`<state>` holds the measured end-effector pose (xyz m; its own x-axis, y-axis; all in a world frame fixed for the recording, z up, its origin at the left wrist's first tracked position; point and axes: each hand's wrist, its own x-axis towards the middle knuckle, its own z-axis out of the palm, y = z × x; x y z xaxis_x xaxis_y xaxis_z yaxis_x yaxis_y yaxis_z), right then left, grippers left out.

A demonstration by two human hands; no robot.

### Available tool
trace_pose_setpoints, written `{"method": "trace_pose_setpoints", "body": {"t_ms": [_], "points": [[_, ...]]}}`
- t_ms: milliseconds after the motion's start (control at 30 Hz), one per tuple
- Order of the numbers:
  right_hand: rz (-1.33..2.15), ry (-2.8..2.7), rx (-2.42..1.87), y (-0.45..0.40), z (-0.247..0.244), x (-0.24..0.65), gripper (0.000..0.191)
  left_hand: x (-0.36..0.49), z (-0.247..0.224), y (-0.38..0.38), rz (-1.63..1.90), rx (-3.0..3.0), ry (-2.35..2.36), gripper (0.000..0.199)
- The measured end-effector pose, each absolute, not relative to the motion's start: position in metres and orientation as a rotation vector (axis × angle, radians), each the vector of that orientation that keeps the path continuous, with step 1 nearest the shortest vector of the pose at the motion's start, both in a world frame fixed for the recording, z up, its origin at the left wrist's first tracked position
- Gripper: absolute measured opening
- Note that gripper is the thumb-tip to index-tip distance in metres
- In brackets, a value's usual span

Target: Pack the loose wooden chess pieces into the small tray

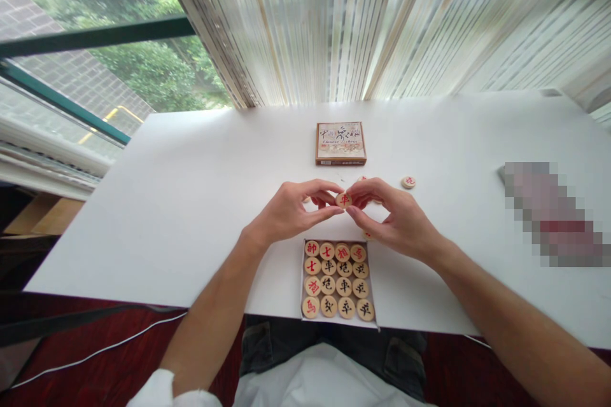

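Observation:
Between my two hands is a round wooden Chinese chess piece (344,201) with a red character facing me. My left hand (305,206) pinches its left side with thumb and forefinger, and my right hand (384,210) grips its right side. Just below them lies an open tray (302,280) at the table's front edge, filled with rows of pieces bearing red or black characters. Parts of a few loose pieces show around my hands; my fingers hide the rest of them. One loose red piece (408,182) lies to the right of my right hand.
A Chinese chess box lid (340,143) lies beyond my hands on the white table (200,178). A blurred-out flat object (554,216) rests at the right. Blinds (324,25) hang along the far edge, with an open window at left. A white cable (100,350) runs across the floor.

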<state>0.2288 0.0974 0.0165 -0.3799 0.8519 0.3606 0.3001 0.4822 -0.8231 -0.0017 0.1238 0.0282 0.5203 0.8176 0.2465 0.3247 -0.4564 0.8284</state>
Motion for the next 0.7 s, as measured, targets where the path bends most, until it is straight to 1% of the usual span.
{"method": "trace_pose_setpoints", "body": {"t_ms": [467,700], "points": [[0.795,-1.94,-0.938,0.0972,0.0168,0.2298,0.02,-0.0017,0.028,0.1223,0.823,1.946,0.921,0.029],[0.767,-1.94,-0.941,0.098,0.0156,0.2293,0.017,-0.0021,0.0288,0.1232,0.837,1.984,0.906,0.028]]}}
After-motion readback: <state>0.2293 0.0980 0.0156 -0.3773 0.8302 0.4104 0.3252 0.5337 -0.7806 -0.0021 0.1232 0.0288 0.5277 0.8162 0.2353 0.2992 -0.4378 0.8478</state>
